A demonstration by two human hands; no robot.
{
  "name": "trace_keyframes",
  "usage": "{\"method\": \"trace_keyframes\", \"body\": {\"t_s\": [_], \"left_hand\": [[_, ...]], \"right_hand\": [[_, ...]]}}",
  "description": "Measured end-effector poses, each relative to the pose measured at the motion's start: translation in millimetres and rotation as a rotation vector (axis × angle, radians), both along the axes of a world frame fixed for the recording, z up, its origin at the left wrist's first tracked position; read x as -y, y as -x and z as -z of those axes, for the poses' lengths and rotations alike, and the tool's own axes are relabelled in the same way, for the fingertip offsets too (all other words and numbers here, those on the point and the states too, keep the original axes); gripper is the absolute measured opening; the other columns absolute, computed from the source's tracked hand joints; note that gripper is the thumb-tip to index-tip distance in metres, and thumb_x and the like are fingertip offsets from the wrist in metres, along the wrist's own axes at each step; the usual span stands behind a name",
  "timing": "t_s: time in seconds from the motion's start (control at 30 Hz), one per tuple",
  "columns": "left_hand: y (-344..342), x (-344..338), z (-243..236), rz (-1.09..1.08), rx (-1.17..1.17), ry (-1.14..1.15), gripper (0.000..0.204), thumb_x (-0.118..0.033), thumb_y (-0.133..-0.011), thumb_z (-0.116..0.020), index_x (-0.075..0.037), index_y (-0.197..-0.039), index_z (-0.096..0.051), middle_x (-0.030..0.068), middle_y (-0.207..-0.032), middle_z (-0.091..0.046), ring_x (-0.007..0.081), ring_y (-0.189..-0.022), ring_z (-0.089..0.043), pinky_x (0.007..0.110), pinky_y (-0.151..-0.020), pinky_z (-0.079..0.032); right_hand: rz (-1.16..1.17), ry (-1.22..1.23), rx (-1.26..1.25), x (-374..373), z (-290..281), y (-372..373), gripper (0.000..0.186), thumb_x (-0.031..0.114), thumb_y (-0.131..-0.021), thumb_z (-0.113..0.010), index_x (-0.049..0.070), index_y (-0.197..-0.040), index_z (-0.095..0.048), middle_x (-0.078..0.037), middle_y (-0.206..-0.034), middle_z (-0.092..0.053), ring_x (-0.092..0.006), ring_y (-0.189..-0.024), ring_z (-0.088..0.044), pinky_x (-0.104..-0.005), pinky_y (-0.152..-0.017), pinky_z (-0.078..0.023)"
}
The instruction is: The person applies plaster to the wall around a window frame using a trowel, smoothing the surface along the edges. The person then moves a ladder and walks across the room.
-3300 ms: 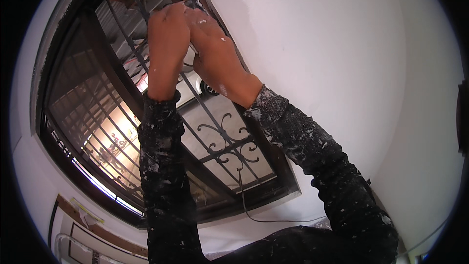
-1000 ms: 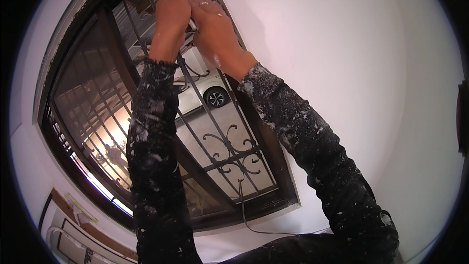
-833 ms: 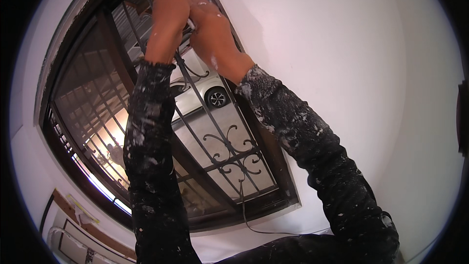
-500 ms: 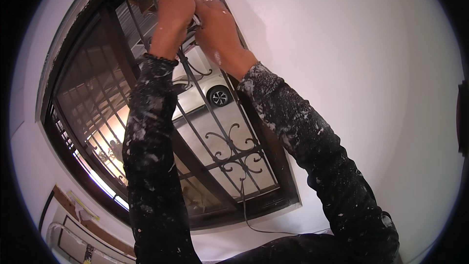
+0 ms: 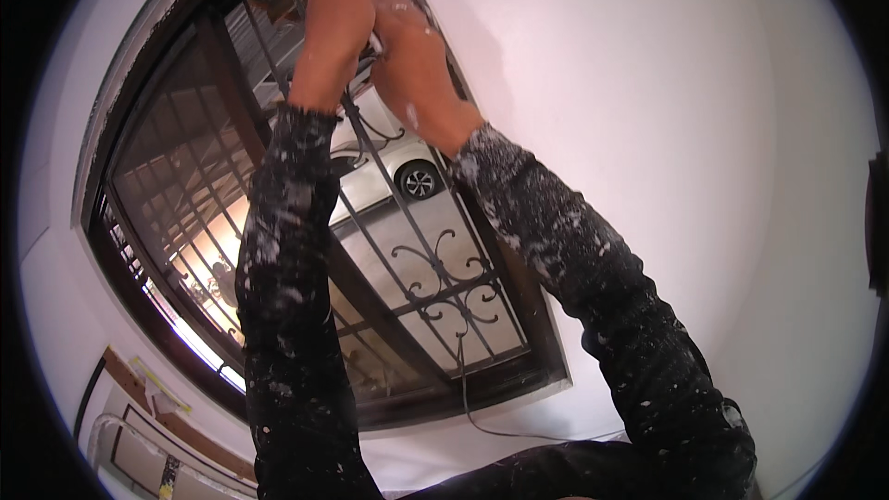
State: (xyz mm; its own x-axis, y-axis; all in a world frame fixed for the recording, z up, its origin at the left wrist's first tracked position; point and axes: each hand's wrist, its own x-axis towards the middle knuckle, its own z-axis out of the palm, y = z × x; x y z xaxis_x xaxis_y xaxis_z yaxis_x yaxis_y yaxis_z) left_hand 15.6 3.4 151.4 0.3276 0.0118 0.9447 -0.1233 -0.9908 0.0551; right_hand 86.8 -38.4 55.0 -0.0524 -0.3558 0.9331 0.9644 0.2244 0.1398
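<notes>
Both my hands are raised together at the upper right corner of a dark brown window frame [image 5: 532,315]. My left hand [image 5: 333,37] is curled with its back to me, in front of the black iron grille [image 5: 417,259]. My right hand [image 5: 417,69], flecked with white, presses close against the left hand beside the frame's edge and the white wall [image 5: 648,111]. A small whitish bit [image 5: 375,42] shows between the two hands; I cannot tell what it is or which hand holds it. Both sleeves are black and spattered with white.
Scrollwork fills the lower grille. Through the window a white car [image 5: 398,171] stands outside. A thin dark cable [image 5: 472,412] hangs from the frame's lower edge across the wall. A pale stand or ladder top [image 5: 139,444] sits at the lower left.
My hands have stayed together at the frame's upper corner, shifting only slightly along it. The view has tilted a little, so the car shows lower in the window.
</notes>
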Motion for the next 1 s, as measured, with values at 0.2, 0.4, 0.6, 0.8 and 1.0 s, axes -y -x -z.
{"method": "trace_keyframes", "body": {"t_s": [0.2, 0.4, 0.6, 0.8, 1.0], "left_hand": [[0, 1, -5, 0.165, 0.047, 0.133, 0.033, -0.024, -0.092, -0.059, 0.007, -0.089, -0.071, 0.0133, -0.078, -0.068, 0.0204, -0.074, -0.063, 0.037, -0.066, -0.047], [-2, -4, -22, 0.294, 0.042, 0.216, 0.034, -0.024, -0.091, -0.06, 0.009, -0.085, -0.07, 0.012, -0.079, -0.068, 0.0193, -0.072, -0.06, 0.036, -0.065, -0.046], [-6, 2, -32, 0.254, 0.075, 0.223, 0.033, -0.024, -0.091, -0.06, 0.006, -0.082, -0.069, 0.0105, -0.079, -0.067, 0.0182, -0.07, -0.058, 0.038, -0.063, -0.044], [-12, -8, -57, 0.222, 0.052, 0.232, 0.03, -0.024, -0.09, -0.06, 0.004, -0.083, -0.069, 0.0085, -0.078, -0.065, 0.0179, -0.07, -0.058, 0.037, -0.062, -0.043], [-12, -1, -65, 0.301, 0.084, 0.269, 0.03, -0.025, -0.091, -0.06, 0.003, -0.083, -0.069, 0.0071, -0.078, -0.064, 0.0186, -0.069, -0.058, 0.038, -0.06, -0.044]], "right_hand": [[-0.038, -0.065, 0.03, -3, -5, 3, 0.057, -0.007, -0.075, -0.06, -0.007, -0.132, -0.057, -0.025, -0.133, -0.061, -0.0461, -0.125, -0.053, -0.0506, -0.112, -0.039], [-0.038, -0.123, 0.043, -5, -26, -4, 0.049, -0.006, -0.077, -0.06, -0.005, -0.126, -0.061, -0.024, -0.132, -0.062, -0.0432, -0.123, -0.055, -0.0488, -0.11, -0.04], [0.004, -0.031, 0.03, -6, -37, -7, 0.048, -0.006, -0.077, -0.06, -0.005, -0.125, -0.061, -0.024, -0.126, -0.064, -0.0426, -0.118, -0.057, -0.048, -0.104, -0.044], [-0.032, -0.174, 0.075, -11, -56, -8, 0.047, -0.005, -0.077, -0.062, -0.005, -0.123, -0.061, -0.023, -0.123, -0.064, -0.0417, -0.116, -0.057, -0.0469, -0.1, -0.045], [-0.012, -0.215, 0.066, -9, -67, -11, 0.041, -0.002, -0.078, -0.064, -0.004, -0.118, -0.063, -0.021, -0.115, -0.065, -0.0393, -0.109, -0.059, -0.0459, -0.096, -0.046]]}}
